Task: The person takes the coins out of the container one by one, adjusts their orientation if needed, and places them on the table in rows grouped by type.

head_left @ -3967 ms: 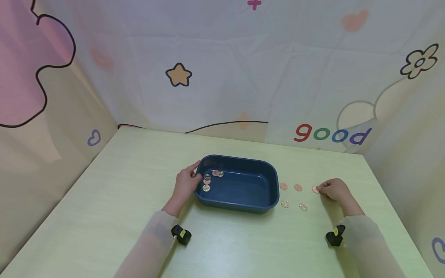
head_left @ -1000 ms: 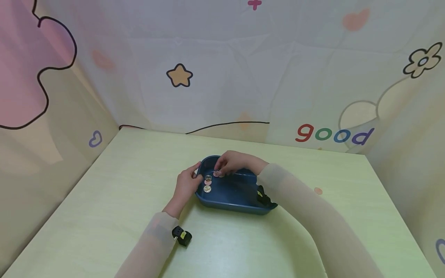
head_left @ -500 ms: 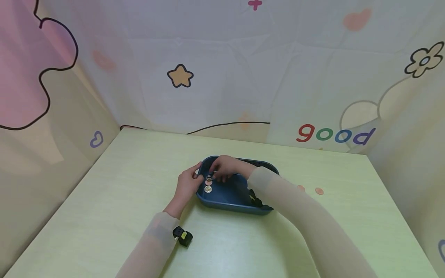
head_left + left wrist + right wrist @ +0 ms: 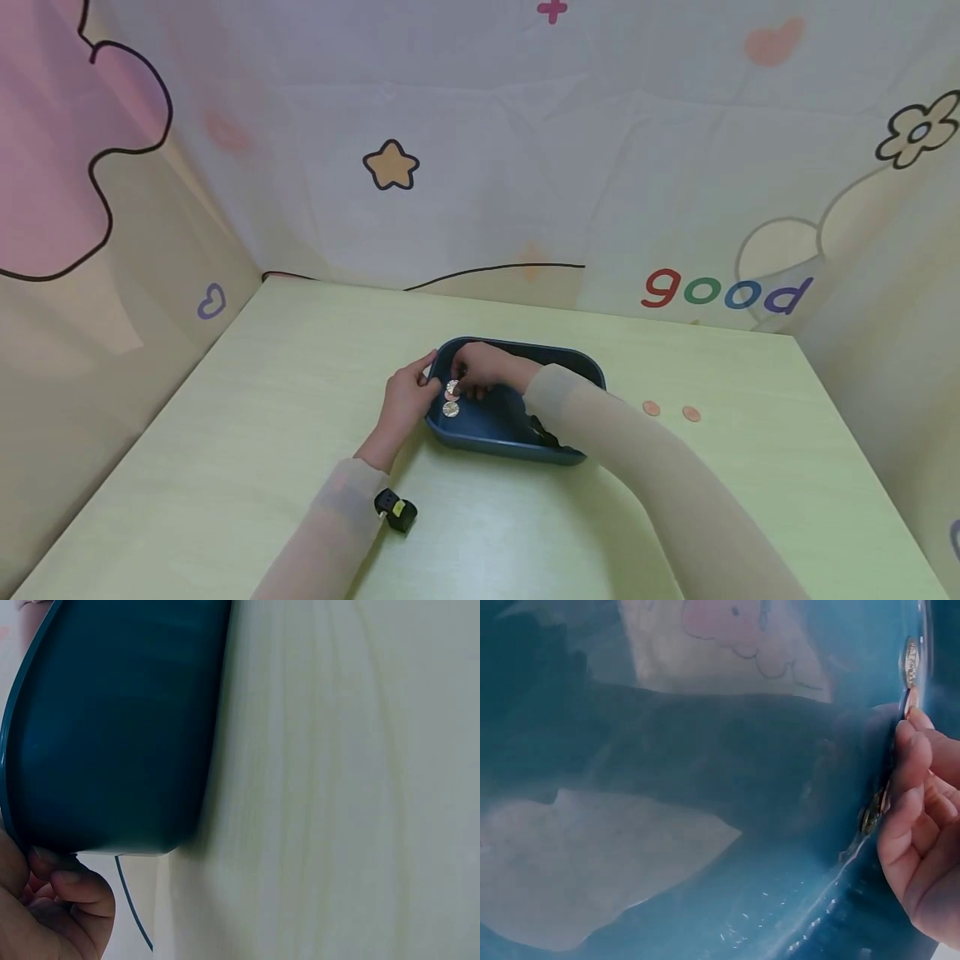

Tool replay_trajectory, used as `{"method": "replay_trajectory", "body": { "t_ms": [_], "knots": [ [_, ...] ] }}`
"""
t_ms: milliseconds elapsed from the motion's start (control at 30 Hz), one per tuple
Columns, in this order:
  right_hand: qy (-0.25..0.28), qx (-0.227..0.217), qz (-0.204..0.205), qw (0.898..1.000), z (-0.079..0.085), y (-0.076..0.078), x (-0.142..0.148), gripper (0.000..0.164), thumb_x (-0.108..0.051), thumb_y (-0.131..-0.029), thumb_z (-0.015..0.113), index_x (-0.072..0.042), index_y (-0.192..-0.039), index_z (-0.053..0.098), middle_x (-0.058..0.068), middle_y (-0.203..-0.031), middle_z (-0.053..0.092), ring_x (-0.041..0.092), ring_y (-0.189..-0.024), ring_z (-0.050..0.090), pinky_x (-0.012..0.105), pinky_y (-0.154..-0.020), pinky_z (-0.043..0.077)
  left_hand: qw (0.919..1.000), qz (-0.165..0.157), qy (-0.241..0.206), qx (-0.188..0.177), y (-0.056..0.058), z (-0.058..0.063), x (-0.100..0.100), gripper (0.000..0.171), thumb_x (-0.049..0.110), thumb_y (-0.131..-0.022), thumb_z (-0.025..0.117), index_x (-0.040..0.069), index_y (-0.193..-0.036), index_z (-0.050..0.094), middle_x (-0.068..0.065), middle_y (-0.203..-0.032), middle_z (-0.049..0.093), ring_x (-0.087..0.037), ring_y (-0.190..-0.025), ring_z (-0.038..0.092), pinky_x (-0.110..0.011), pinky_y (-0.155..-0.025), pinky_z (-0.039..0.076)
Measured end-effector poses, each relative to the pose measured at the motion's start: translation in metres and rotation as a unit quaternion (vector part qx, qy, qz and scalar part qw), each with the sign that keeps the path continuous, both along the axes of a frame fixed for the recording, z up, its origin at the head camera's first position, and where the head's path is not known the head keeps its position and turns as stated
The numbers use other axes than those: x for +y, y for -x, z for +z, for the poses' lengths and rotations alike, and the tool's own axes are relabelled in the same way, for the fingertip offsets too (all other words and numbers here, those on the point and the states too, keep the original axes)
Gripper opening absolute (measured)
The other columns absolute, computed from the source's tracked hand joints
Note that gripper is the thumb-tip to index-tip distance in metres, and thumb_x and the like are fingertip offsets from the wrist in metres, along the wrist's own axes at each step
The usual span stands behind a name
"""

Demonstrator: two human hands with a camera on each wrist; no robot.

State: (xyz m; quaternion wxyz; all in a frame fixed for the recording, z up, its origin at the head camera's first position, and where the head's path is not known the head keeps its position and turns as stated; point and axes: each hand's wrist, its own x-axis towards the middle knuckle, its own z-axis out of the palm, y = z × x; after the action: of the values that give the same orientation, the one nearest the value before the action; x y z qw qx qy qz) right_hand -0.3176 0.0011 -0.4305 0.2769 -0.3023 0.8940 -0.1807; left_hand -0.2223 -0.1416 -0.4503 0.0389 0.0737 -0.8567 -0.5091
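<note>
The left hand point(image 4: 401, 407) pinched the blue tray point(image 4: 487, 432); inside it the right hand point(image 4: 486, 367), fingers narrow, touched a coin point(image 4: 910, 703), grip unclear; copper coins point(image 4: 651, 408) lay right of the tray.

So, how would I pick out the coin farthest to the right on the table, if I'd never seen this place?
Start from the dark blue tray on the pale table and look right, just beyond the right sleeve. Two flat coppery discs lie there, apart: the inner coin and the outer coin. Yours is the outer one, set apart by lying farther from the tray.
</note>
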Motion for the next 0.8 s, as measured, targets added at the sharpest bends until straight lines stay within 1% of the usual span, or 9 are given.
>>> {"method": "replay_trajectory", "body": {
  "t_ms": [67, 167, 233, 367, 533, 633, 733, 800],
  "knots": [
    [-0.006, 0.008, 0.007, 1.0, 0.001, 0.0, 0.0, 0.011, -0.015, -0.097, 0.067, -0.005, -0.092, 0.07, 0.003, -0.072, 0.068, 0.009, -0.055, 0.06, 0.02, -0.054, 0.045, 1.0, 0.0, -0.001, 0.003, 0.0, 0.0, 0.0, 0.056, 0.003, -0.089, 0.056, 0.003, -0.145, 0.056, 0.003, -0.064, 0.037, -0.012, -0.057, 0.035, -0.023, -0.054, 0.029],
    [-0.012, 0.014, 0.015, 1.0, 0.003, 0.001, 0.001, 0.016, -0.011, -0.099, 0.063, -0.007, -0.085, 0.071, 0.003, -0.073, 0.069, 0.008, -0.056, 0.06, 0.02, -0.054, 0.045, 1.0, -0.002, -0.002, 0.004, 0.0, -0.001, 0.0, 0.056, 0.003, -0.089, 0.056, 0.004, -0.145, 0.057, 0.004, -0.064, 0.037, -0.012, -0.056, 0.034, -0.023, -0.054, 0.029],
    [-0.008, 0.007, 0.018, 1.0, 0.004, 0.002, 0.002, 0.018, -0.01, -0.099, 0.062, -0.006, -0.085, 0.071, 0.005, -0.074, 0.069, 0.009, -0.058, 0.06, 0.02, -0.056, 0.046, 1.0, -0.004, -0.004, 0.003, 0.0, -0.001, 0.0, 0.056, 0.003, -0.089, 0.056, 0.004, -0.145, 0.056, 0.004, -0.063, 0.037, -0.012, -0.056, 0.034, -0.023, -0.053, 0.029],
    [0.006, -0.003, 0.027, 1.0, 0.011, 0.003, 0.005, 0.017, -0.012, -0.099, 0.063, -0.004, -0.088, 0.072, 0.004, -0.078, 0.069, 0.008, -0.062, 0.061, 0.02, -0.061, 0.05, 1.0, -0.005, -0.001, 0.004, -0.001, -0.003, 0.0, 0.057, 0.002, -0.088, 0.056, 0.003, -0.145, 0.056, 0.004, -0.063, 0.037, -0.011, -0.055, 0.033, -0.023, -0.053, 0.028],
    [0.032, -0.019, 0.037, 0.999, 0.03, 0.001, 0.014, 0.016, -0.014, -0.098, 0.065, -0.003, -0.089, 0.072, 0.001, -0.077, 0.065, 0.009, -0.067, 0.06, 0.021, -0.067, 0.052, 1.0, -0.003, 0.004, 0.007, -0.002, -0.003, 0.0, 0.056, 0.003, -0.089, 0.056, 0.003, -0.145, 0.057, 0.004, -0.063, 0.036, -0.011, -0.055, 0.033, -0.022, -0.053, 0.028],
    [0.054, -0.03, 0.027, 0.998, 0.042, 0.0, 0.021, 0.015, -0.014, -0.098, 0.065, -0.003, -0.089, 0.071, 0.001, -0.077, 0.066, 0.009, -0.069, 0.06, 0.022, -0.07, 0.054, 1.0, -0.004, 0.004, 0.007, -0.001, -0.003, -0.001, 0.055, 0.004, -0.09, 0.057, 0.003, -0.145, 0.056, 0.003, -0.062, 0.036, -0.012, -0.054, 0.034, -0.022, -0.052, 0.029],
    [0.07, -0.03, 0.01, 0.997, 0.054, -0.002, 0.031, 0.016, -0.015, -0.098, 0.066, -0.003, -0.09, 0.071, 0.001, -0.08, 0.067, 0.009, -0.072, 0.062, 0.023, -0.074, 0.056, 1.0, -0.003, 0.001, 0.006, 0.0, -0.003, -0.001, 0.055, 0.005, -0.091, 0.058, 0.004, -0.146, 0.055, 0.003, -0.062, 0.036, -0.012, -0.054, 0.034, -0.022, -0.052, 0.029],
    [0.078, -0.025, -0.002, 0.997, 0.061, -0.004, 0.038, 0.016, -0.017, -0.098, 0.067, -0.003, -0.091, 0.071, 0.001, -0.081, 0.067, 0.01, -0.074, 0.063, 0.026, -0.077, 0.058, 1.0, -0.002, 0.001, 0.009, 0.0, -0.003, -0.001, 0.055, 0.005, -0.091, 0.058, 0.004, -0.146, 0.056, 0.003, -0.061, 0.035, -0.012, -0.054, 0.034, -0.023, -0.052, 0.029]
  ]
}}
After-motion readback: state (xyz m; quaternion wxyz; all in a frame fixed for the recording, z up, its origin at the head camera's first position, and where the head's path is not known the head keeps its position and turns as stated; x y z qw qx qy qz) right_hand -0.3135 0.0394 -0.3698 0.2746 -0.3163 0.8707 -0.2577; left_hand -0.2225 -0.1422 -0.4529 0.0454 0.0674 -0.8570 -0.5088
